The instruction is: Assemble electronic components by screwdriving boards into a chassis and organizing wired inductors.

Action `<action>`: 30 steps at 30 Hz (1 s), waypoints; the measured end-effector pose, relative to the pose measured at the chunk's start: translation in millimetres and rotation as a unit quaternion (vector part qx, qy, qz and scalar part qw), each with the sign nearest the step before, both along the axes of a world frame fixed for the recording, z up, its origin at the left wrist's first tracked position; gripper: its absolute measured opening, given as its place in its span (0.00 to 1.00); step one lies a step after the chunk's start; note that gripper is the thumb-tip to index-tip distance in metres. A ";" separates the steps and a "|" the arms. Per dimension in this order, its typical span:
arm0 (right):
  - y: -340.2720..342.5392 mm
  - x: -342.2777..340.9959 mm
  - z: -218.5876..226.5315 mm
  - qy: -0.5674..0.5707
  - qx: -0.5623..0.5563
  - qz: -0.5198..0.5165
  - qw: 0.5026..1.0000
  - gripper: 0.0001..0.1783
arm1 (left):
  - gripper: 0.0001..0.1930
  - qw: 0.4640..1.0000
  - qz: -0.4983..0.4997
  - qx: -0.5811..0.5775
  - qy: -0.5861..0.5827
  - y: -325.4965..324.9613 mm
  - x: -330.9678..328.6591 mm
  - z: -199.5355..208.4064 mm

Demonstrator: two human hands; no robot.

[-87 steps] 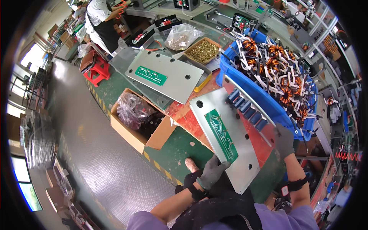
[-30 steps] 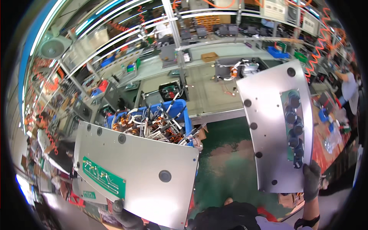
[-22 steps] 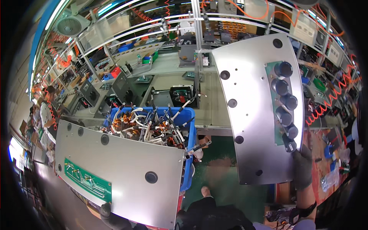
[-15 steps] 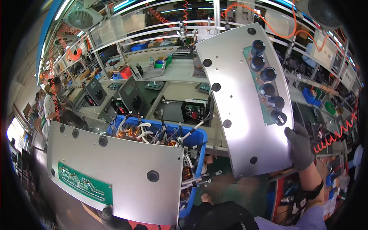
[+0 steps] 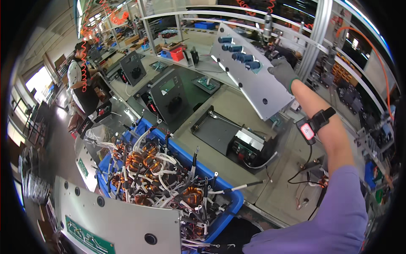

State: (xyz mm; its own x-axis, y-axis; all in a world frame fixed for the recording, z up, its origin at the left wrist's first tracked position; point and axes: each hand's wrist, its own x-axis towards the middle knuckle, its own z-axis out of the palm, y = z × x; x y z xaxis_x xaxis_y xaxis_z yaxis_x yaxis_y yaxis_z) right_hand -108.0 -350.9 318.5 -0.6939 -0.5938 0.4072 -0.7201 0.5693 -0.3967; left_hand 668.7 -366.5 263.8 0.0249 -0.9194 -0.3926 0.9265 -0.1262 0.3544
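Observation:
My right hand (image 5: 284, 75), in a dark grey glove, grips the edge of a silver metal panel (image 5: 249, 80). That panel is tilted over the far side of the bench, with a row of several dark blue capacitors along it. A second silver panel (image 5: 127, 213), with a green circuit board (image 5: 86, 237) and round black plugs, stands at the lower left. My left hand is out of view. Between the panels is a blue bin (image 5: 237, 205), full of copper-wound coils (image 5: 150, 163) with white and black leads.
An opened dark metal chassis (image 5: 249, 146) lies on the bench beyond the bin. Grey units with upright front panels (image 5: 169, 95) stand to its left. A co-worker (image 5: 78, 80) stands at the far left. A metal post (image 5: 315, 38) rises behind my right hand.
My right hand has carried its panel forward, away from me over the bench. The view has turned, showing more of the bin, and my left hand has dropped out of it.

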 end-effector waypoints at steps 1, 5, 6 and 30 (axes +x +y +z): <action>-24.2 -8.2 -11.2 -0.027 0.028 -0.003 0.999 0.21 | 0.23 1.000 0.019 0.005 -0.004 18.4 -13.5 6.2; -74.2 -42.3 -79.7 -0.037 0.068 0.042 0.996 0.18 | 0.19 0.878 0.067 -0.032 -0.474 72.2 -40.0 38.7; -87.0 -43.0 -94.4 -0.040 0.084 0.073 0.993 0.17 | 0.19 0.873 0.078 -0.024 -0.482 82.5 -38.2 37.3; -108.6 -55.8 -248.9 0.141 0.426 0.180 0.875 0.17 | 0.12 0.652 0.127 -0.023 -0.747 150.7 -95.9 4.0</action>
